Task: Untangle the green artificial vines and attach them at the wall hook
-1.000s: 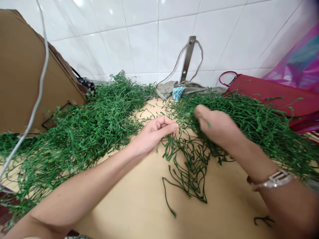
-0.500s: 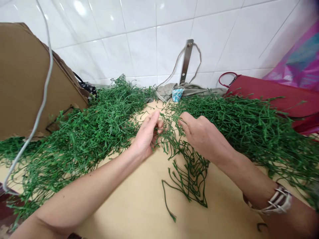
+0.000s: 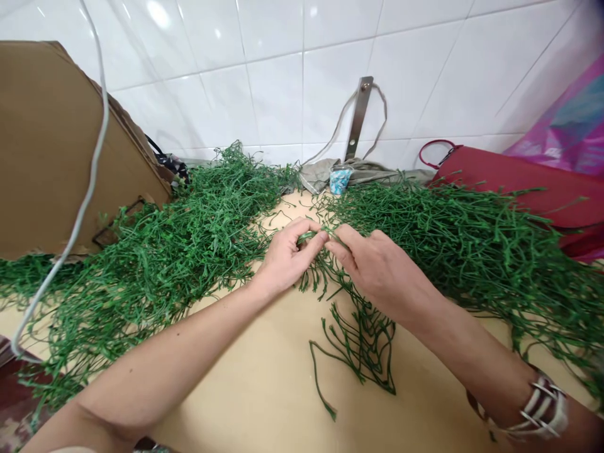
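Observation:
My left hand (image 3: 290, 255) and my right hand (image 3: 377, 267) meet above the middle of the table (image 3: 236, 371), fingertips almost touching. Both pinch a thin green stem (image 3: 309, 236) between thumb and fingers; its ends are partly hidden by the fingers. Beneath and in front of my right hand lies a small bunch of dark green stems (image 3: 361, 346), bent and loosely lined up. One of them curls away toward me. To the left spreads a large heap of green stems (image 3: 184, 251) with small forked tips. Another heap of green stems (image 3: 462, 236) lies on the right.
A cardboard box (image 3: 61, 151) stands at the left, with a white cable (image 3: 92, 176) hanging before it. Against the tiled wall are a small blue-and-white cup (image 3: 339, 180), a grey cloth (image 3: 387, 173) and a metal bracket (image 3: 359, 116). A red bag (image 3: 509, 179) sits behind the right heap.
My left hand has turned from an upright thumb to a pinch on the stem. The two hands have come together. The bunch on the table has stayed in place.

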`<state>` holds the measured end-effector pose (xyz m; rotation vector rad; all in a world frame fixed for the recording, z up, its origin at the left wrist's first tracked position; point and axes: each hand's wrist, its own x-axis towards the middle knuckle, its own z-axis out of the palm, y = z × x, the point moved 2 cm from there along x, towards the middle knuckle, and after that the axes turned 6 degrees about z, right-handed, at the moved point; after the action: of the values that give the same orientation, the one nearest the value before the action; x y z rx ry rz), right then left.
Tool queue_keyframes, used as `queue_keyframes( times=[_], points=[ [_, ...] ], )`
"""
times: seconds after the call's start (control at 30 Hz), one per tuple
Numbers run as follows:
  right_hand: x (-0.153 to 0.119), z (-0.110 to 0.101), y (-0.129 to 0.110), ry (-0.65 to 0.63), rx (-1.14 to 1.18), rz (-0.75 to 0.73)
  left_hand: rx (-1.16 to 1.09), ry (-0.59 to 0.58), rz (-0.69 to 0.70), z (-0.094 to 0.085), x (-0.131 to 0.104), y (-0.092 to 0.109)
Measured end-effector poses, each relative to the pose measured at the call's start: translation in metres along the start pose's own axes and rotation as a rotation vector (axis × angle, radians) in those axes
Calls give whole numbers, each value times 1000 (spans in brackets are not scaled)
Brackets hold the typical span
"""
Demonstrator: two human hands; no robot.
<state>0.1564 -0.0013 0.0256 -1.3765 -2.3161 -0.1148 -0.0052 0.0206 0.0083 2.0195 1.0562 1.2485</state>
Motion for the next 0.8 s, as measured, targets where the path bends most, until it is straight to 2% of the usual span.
queue_keyframes(
  times=[0.23, 0.37, 0.47, 0.57, 0.63, 0.73, 0.8],
  points=[
    [-7, 9, -16, -33, 91, 102, 236, -86, 159, -2, 2, -6],
    [-9, 12, -21, -61, 114, 190, 201, -118, 137, 2, 1, -10],
    [-9, 12, -17, -94, 126, 178, 160, -111, 79, 8, -2, -11],
    [-9, 13, -12, -78, 125, 134, 102, -85, 28, 13, -3, -11],
    [-12, 15, -19, -81, 130, 69, -6, -52, -81, 13, -2, -14],
    [-21, 21, -48, -117, 182, -187, -171, 74, -322, 9, 4, -27],
    [-26, 22, -64, -81, 206, -317, -193, 153, -379, 5, 8, -36]
  ],
)
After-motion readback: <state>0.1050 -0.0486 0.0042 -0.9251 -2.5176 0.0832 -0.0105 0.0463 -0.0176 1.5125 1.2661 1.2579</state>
